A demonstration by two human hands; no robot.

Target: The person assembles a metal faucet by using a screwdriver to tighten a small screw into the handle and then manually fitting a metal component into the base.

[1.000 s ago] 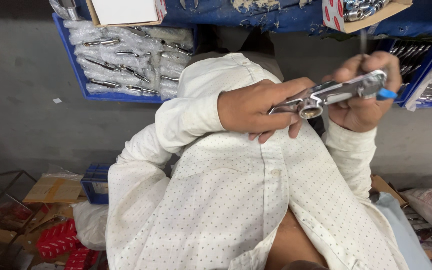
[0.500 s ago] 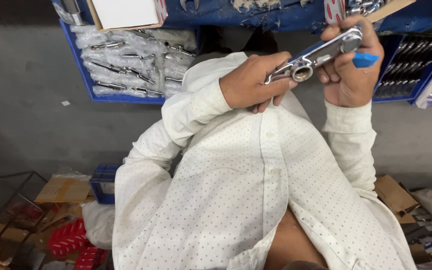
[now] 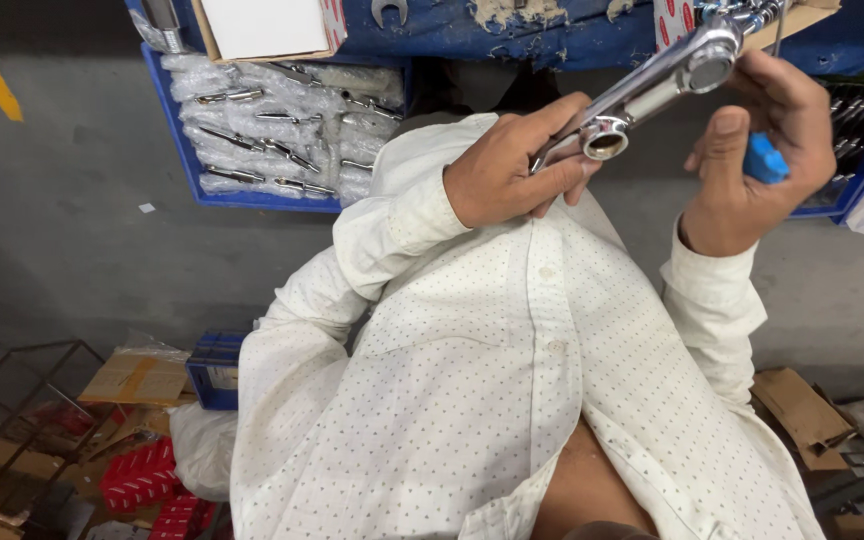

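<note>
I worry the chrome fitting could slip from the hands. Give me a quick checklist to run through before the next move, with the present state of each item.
1. Left hand wraps the lower end of the chrome fitting: ok.
2. Right hand steadies the upper end: cannot tell, only fingertips seem to touch it.
3. Blue piece secure in the right hand: ok, pinched under the thumb.
4. Open round end of the fitting clear of fingers: ok.
5. Fitting clear of the blue shelf above: cannot tell, its top overlaps the shelf edge.
</note>
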